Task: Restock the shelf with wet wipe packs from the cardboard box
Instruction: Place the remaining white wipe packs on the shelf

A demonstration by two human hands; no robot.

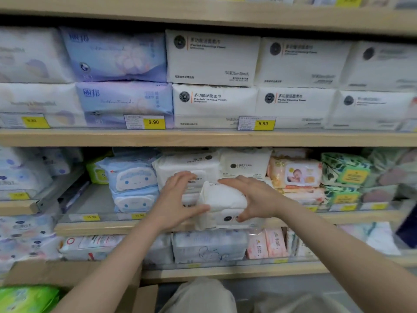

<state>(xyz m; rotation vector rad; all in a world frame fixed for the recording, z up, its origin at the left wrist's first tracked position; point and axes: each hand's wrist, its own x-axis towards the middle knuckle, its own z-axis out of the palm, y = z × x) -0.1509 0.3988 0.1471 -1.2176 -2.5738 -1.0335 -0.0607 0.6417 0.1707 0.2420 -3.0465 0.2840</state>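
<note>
A white wet wipe pack (222, 196) lies tilted on top of another white pack (228, 219) at the front of the middle shelf (126, 228). My left hand (178, 199) presses its left end, thumb under the pack and fingers spread above. My right hand (252, 195) grips its right end, fingers over the top and thumb below. More white packs (187, 166) stand stacked behind. The cardboard box (74, 276) sits at the lower left, with a green pack (27, 299) in it.
Blue cartoon packs (133, 179) stand left of the white ones, orange baby packs (295, 173) to the right. A bare stretch of shelf (90, 199) lies further left. The upper shelf holds large white towel packs (212, 57). My knees (203, 297) are below.
</note>
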